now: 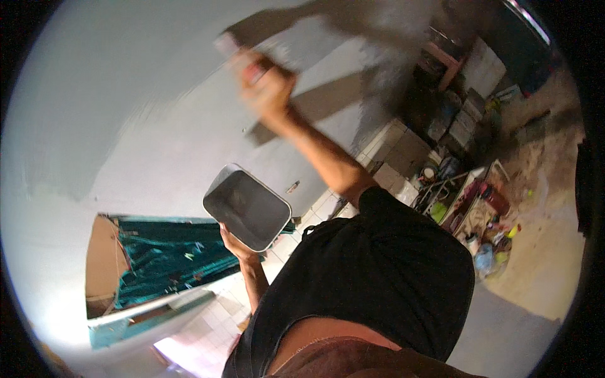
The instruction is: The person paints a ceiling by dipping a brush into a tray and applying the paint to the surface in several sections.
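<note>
My left hand (237, 244) supports a deep rectangular container (220, 186) with a pale rim and a dark grey inside, gripping it from below and the side. The container is tilted toward me; whether the grey inside is paint, I cannot tell. Raised high, my right hand (268, 88) is closed around what looks like a paintbrush (227, 44), with some red showing between the fingers. Motion blurs its pale tip, which is at or near the wall (170, 145). Lighter and darker grey patches with streaky edges cover that wall.
A dark green curtain (170, 255) hangs across an opening at the lower left. White tiles (321, 208) run along part of the wall. On the right stands a rack (466, 195) with bottles and household items, including a dark red bottle (495, 200). Boxes (463, 126) are stacked beyond it.
</note>
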`<state>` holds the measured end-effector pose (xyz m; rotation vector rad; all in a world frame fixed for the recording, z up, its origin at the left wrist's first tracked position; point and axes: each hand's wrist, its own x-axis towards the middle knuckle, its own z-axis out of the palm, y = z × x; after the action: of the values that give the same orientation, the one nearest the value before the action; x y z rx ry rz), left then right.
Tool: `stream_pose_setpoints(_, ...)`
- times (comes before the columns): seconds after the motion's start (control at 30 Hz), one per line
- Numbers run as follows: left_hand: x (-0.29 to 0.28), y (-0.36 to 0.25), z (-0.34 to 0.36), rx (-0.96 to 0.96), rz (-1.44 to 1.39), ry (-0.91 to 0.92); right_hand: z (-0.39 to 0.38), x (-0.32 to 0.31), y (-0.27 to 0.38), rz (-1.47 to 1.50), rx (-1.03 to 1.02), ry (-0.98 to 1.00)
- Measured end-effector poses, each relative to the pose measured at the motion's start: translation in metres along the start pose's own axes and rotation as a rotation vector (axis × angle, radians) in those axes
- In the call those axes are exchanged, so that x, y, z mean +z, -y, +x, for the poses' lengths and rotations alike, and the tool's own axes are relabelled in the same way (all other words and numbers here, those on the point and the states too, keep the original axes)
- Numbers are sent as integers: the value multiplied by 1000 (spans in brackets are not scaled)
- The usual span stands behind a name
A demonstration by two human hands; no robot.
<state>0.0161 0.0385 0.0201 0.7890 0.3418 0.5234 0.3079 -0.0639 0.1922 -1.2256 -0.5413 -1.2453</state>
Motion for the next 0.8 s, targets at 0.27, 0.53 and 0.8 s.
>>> stream_pose_setpoints(0.27, -2, 4, 13, 106, 104, -36, 12, 6, 28, 343, -45, 377)
stream_pose_setpoints(0.53, 20, 6, 15, 53, -31, 107, 132, -83, -110, 136, 115, -215)
stream_pose_setpoints(0.8, 39, 23, 32, -62, 35, 4, 56, -116, -5, 376, 396, 633)
